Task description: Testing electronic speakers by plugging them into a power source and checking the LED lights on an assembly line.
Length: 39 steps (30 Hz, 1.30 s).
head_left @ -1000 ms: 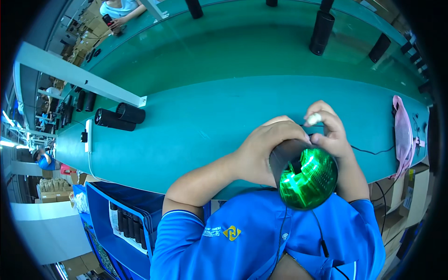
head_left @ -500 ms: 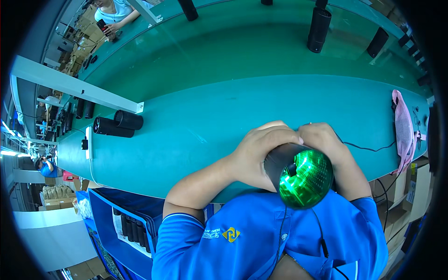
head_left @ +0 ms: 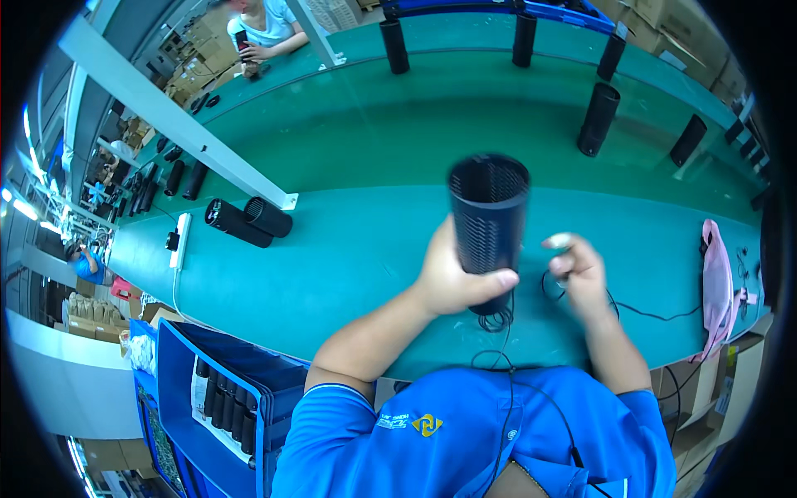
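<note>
My left hand (head_left: 455,278) is wrapped round the lower part of a black perforated cylinder (head_left: 490,228), its thumb across the near side. The cylinder stands nearly upright above the table, its open top tilted slightly toward me and the holes showing inside. My right hand (head_left: 579,270) is off the cylinder, a short way to its right. Its fingers are bent and apart, somewhat blurred, with a pale patch at one fingertip; I make out nothing held in them. A coiled dark cable (head_left: 496,319) shows just below the cylinder.
Two black cylinders (head_left: 241,222) lie at the left by a white post (head_left: 183,124). Several more stand beyond, one of them (head_left: 599,120) at the right. A pink mesh bag (head_left: 716,282) lies at the right edge. A blue bin (head_left: 224,407) stands lower left. A person (head_left: 270,33) sits across the table.
The cylinder has gone from tilted toward me, its inside lit green, to nearly upright and farther out over the table. My right hand has let go of it and moved apart.
</note>
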Available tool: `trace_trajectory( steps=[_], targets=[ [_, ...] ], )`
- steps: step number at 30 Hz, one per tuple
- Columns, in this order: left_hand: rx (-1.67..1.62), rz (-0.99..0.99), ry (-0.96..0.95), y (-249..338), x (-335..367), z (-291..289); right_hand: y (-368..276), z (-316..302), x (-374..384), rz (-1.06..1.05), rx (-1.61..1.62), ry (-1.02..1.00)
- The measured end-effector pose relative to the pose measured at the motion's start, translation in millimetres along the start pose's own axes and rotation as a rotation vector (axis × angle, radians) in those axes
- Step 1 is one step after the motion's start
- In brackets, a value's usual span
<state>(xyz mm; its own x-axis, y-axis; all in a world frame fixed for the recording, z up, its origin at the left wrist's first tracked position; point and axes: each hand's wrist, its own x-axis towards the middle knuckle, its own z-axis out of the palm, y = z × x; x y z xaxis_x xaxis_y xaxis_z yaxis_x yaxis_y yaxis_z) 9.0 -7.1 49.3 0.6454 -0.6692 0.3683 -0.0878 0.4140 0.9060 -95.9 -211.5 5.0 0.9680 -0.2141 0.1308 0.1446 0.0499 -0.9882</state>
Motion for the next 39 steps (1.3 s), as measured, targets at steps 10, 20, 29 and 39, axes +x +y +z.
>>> trace_trajectory(
  steps=[10,20,29,39],
  targets=[
    [0.053,-0.022,0.001,-29.9,-4.3,13.7,17.5,29.1,-10.5,-0.099,-0.13,-0.281],
    [-0.327,-0.28,0.107,-41.4,17.9,-33.6,63.2,-42.5,17.5,0.043,0.038,0.063],
    [-0.339,-0.118,0.702,-64.0,41.2,-95.6,60.0,-43.0,41.7,0.149,0.467,0.339],
    [0.494,0.118,0.853,-41.6,119.4,-180.2,57.8,-44.0,40.3,0.275,0.495,0.19]
  ],
)
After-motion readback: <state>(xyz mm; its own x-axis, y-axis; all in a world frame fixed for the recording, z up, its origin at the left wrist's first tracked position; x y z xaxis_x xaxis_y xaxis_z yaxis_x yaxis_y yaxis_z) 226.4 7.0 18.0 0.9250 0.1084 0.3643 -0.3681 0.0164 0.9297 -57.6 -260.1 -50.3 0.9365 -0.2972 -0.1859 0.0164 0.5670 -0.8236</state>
